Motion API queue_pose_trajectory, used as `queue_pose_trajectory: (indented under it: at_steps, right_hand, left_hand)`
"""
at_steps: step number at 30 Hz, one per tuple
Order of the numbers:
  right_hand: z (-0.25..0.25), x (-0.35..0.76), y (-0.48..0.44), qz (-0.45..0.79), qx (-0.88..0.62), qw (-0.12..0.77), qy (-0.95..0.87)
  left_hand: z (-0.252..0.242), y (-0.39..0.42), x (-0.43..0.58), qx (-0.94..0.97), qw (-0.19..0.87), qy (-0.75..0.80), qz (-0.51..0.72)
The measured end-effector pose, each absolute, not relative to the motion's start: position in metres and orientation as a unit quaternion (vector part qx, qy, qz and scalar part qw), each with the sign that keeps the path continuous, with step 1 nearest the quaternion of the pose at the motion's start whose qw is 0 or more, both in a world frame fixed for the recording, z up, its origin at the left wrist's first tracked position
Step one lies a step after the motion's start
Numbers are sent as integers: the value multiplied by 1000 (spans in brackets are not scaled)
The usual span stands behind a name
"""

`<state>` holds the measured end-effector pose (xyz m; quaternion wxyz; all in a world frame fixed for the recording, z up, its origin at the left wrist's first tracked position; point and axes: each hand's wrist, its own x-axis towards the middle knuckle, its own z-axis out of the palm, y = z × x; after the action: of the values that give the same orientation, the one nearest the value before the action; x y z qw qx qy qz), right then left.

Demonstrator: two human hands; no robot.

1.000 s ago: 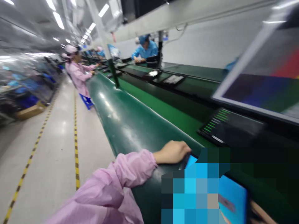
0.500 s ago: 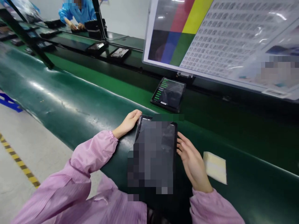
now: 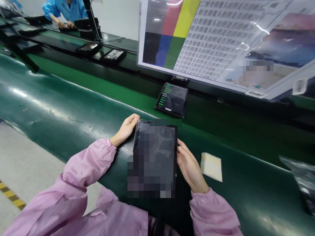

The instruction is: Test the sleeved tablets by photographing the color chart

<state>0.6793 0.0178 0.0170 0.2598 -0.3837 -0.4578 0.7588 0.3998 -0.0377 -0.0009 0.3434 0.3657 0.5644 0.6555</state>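
A black tablet [image 3: 162,147] is tilted up in front of me over the green bench, its screen dark and partly blurred out. My left hand [image 3: 128,126] has its fingers closed on the tablet's upper left corner. Along the right edge, my right hand [image 3: 190,164] touches the tablet, fingers curled behind its side so their tips are hidden. Just beyond the tablet lies a second tablet [image 3: 174,100], with green and white lines on its lit screen. To the right of my right hand is a pale yellow pad [image 3: 211,167].
A framed chart [image 3: 187,39] with colour blocks and printed text hangs over the far side. Clear plastic bags [image 3: 301,177] lie at the right edge. More devices [image 3: 113,55] rest along the line, where a co-worker in blue [image 3: 69,13] handles something.
The view has turned to the right, bringing the plastic bags into sight. The status icons on the held tablet's screen are gone, and my right hand's fingers have closed in on its edge.
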Motion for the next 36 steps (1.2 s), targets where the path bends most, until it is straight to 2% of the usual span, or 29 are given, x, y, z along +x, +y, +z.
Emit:
queue_pose_trajectory:
  at_steps: [20,29,33,36]
  right_hand:
    - [24,679,8,763,-393,191,-477]
    - [14,674,9,799,-376,217,-416]
    - [14,669,5,795,-419,214,-384]
    - [13,663,0,768,-457,251,-373]
  left_hand:
    - [0,-41,400,369,329,545,677]
    - [2,-43,400,359,335,535,687]
    - [2,-43,400,349,346,525,694]
    - [7,-44,399,342,372,511,695]
